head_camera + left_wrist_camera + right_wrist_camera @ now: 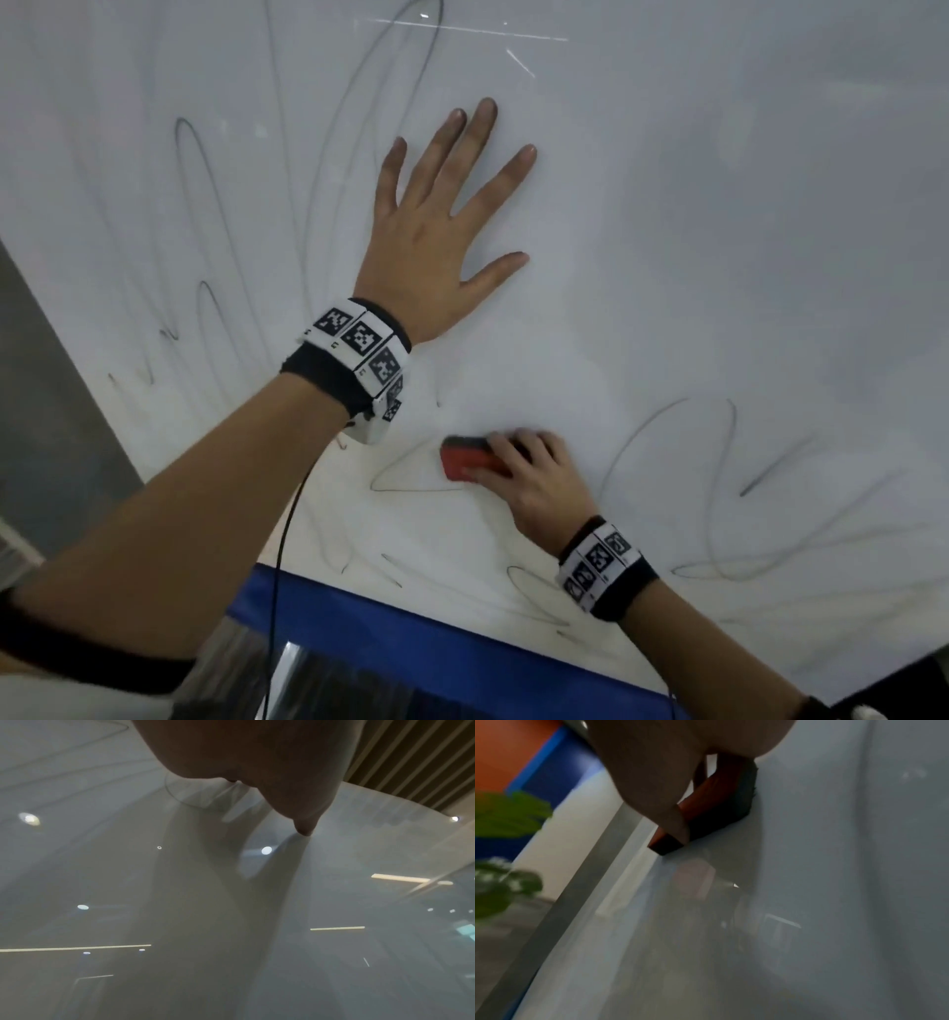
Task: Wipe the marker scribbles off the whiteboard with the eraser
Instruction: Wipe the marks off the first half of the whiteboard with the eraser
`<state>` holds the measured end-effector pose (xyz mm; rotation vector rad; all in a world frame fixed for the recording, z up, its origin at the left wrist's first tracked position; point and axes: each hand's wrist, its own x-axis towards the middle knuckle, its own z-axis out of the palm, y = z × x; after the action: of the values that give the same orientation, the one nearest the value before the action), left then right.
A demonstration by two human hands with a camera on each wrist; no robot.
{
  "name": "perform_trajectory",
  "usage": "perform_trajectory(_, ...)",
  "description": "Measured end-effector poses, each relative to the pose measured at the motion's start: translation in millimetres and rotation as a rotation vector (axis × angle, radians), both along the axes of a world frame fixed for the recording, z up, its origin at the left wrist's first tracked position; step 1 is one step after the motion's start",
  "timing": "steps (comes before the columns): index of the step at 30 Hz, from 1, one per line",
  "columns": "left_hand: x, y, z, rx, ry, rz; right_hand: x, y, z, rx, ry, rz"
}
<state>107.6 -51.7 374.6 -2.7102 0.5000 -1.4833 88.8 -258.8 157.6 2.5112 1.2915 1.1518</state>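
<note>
A white whiteboard [667, 257] fills the head view, marked with thin black looping scribbles [195, 216] at the left, along the bottom and at the lower right. My left hand [441, 226] lies flat on the board with fingers spread. Below it my right hand [529, 478] grips a red eraser [467, 460] with a dark felt face and presses it to the board beside a scribble loop. In the right wrist view the eraser [716, 805] sits felt-down on the glossy board under my thumb. The left wrist view shows my left hand [270, 770] resting on the board [231, 923].
A blue frame edge [411, 637] runs along the board's bottom. A grey wall strip [51, 411] borders its left side. A black cable [282, 555] hangs from my left wrist across the lower board. Green leaves [505, 817] appear beyond the board's edge.
</note>
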Motion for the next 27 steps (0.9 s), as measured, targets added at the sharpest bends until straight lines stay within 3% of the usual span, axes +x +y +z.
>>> perform_trajectory(3, 4, 11, 3, 0.065, 0.005, -0.002, 9, 36, 70, 0.31, -0.079, -0.037)
perform_trajectory(5, 5, 11, 2, 0.076, 0.009, 0.004, 15, 52, 77, 0.376, -0.091, -0.06)
perform_trajectory(7, 5, 11, 0, 0.067, 0.005, -0.001, 12, 54, 39, 0.256, -0.07, -0.021)
perform_trajectory(10, 3, 10, -1, 0.053, 0.003, -0.006, -8, 20, -46, -0.187, 0.051, -0.032)
perform_trajectory(13, 2, 9, -2, 0.044, 0.009, 0.001, -16, -18, -58, -0.27, 0.091, -0.076)
perform_trajectory(16, 1, 6, -3, 0.01, 0.001, -0.023, -12, -47, 5, 0.104, -0.048, -0.118)
perform_trajectory(20, -2, -12, -11, -0.125, -0.037, -0.036, -16, -109, 106, 0.771, -0.261, -0.38)
perform_trajectory(22, -6, -32, -12, -0.241, -0.044, -0.045, -19, -110, 105, 1.026, -0.265, -0.445)
perform_trajectory(23, -9, -43, -9, -0.299, -0.047, -0.062, -18, -98, 89, 1.042, -0.25, -0.442)
perform_trajectory(24, -12, -56, -7, -0.328, -0.051, -0.09, -20, -83, 65, 0.945, -0.208, -0.406)
perform_trajectory(27, -18, -84, -2, -0.18, -0.058, -0.202, -29, -55, -13, 0.319, -0.055, -0.255)
